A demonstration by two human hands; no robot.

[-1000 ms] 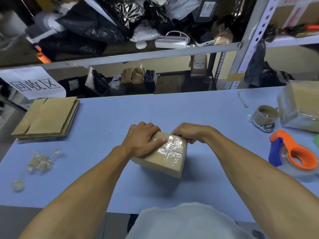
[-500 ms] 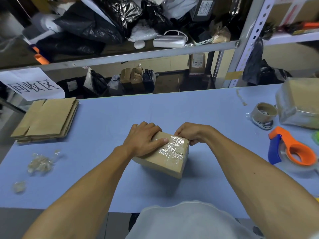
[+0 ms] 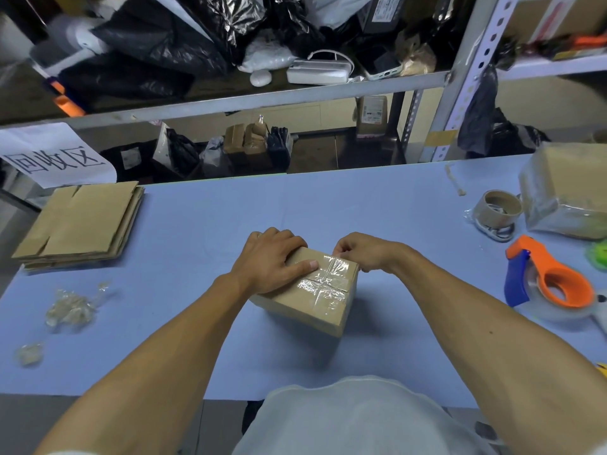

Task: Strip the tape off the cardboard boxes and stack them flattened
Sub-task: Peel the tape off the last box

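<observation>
While my left hand (image 3: 267, 261) presses flat on the taped cardboard box (image 3: 312, 290) mid-table, my right hand (image 3: 358, 251) pinches the clear tape (image 3: 325, 280) at the box's far edge. Step: starting the peel. Next, I reckon: pull toward me, box pinned. Flattened stack (image 3: 78, 221) sits far left.

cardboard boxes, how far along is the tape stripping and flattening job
Done: a stack of flattened boxes lies at the table's far left, with balled-up tape nearby. In hand: the left hand presses the taped box while the right hand picks at its clear tape at the far edge. Left: strip and flatten it; the wrapped bundle waits.
</observation>
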